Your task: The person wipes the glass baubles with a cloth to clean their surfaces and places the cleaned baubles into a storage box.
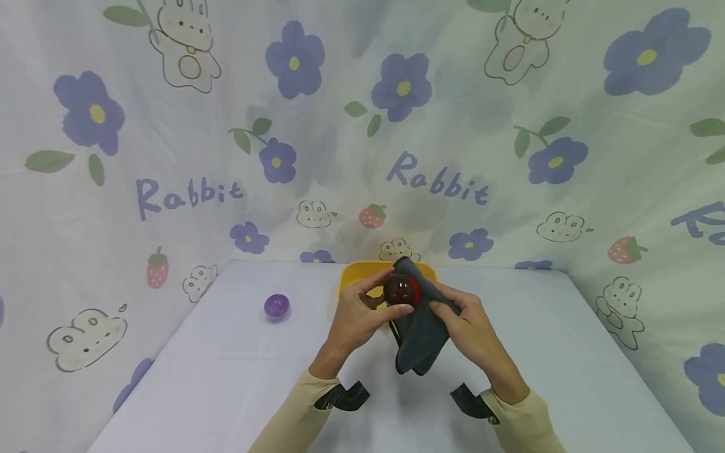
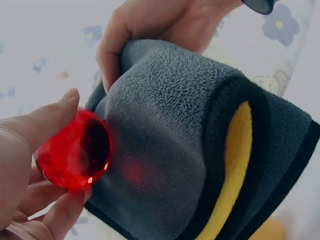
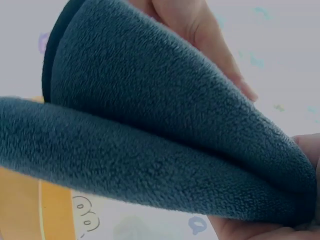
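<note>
My left hand (image 1: 358, 314) holds a clear red ball (image 1: 399, 290) between thumb and fingers, over the front of the yellow container. In the left wrist view the ball (image 2: 75, 150) is right up against a grey towel (image 2: 160, 115), which shows a red glint. My right hand (image 1: 469, 319) grips this towel (image 1: 421, 333) on its right side, thumb on top. The towel hangs folded from the hand, with black edging and a yellow inner face. Its folds fill much of the right wrist view, covering part of both hands.
Behind the hands, a yellow container (image 1: 352, 272) stands near the back of the white table (image 1: 226, 377). A purple ball (image 1: 277, 306) sits on the table to the left. A curtain printed with rabbits and flowers (image 1: 340, 126) rises behind the table.
</note>
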`<action>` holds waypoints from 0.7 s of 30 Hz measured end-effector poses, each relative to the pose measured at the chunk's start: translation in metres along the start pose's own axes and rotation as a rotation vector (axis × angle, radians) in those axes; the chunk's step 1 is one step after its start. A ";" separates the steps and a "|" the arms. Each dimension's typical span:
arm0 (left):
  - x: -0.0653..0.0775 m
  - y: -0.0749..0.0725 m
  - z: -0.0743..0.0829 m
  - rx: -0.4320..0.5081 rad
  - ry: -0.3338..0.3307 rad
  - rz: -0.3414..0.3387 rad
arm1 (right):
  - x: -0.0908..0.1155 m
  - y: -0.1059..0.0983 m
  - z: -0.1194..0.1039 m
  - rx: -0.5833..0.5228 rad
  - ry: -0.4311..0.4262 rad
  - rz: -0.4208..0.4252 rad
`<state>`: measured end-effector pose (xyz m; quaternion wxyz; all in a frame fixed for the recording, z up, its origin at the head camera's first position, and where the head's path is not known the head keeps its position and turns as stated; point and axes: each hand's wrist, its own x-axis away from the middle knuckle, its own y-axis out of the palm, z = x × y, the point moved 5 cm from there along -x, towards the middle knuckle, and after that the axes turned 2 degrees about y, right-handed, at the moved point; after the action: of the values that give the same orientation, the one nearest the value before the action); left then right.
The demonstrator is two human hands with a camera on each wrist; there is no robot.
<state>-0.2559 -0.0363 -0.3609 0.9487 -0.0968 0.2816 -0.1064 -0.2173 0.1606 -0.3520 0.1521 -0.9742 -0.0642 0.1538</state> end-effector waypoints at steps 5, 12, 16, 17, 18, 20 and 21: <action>-0.002 -0.001 -0.007 -0.007 -0.046 -0.033 | 0.000 -0.001 0.000 -0.003 0.022 0.021; -0.004 0.001 -0.013 0.044 -0.095 -0.084 | 0.000 -0.008 0.002 -0.016 0.041 0.034; -0.006 0.003 -0.018 0.086 -0.116 -0.070 | -0.002 -0.013 0.005 -0.010 0.054 0.054; -0.006 0.003 -0.019 0.095 -0.123 -0.061 | -0.002 -0.014 0.006 -0.012 0.055 0.058; -0.007 0.003 -0.020 0.102 -0.130 -0.053 | -0.003 -0.016 0.007 -0.014 0.052 0.061; -0.006 0.003 -0.022 0.110 -0.138 -0.041 | -0.005 -0.019 0.009 -0.033 0.052 0.068; -0.006 0.003 -0.023 0.108 -0.145 -0.037 | -0.006 -0.021 0.010 -0.047 0.050 0.071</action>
<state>-0.2736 -0.0346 -0.3776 0.9682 -0.0581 0.2043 -0.1319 -0.2278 0.1822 -0.3525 0.1252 -0.9827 -0.0293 0.1332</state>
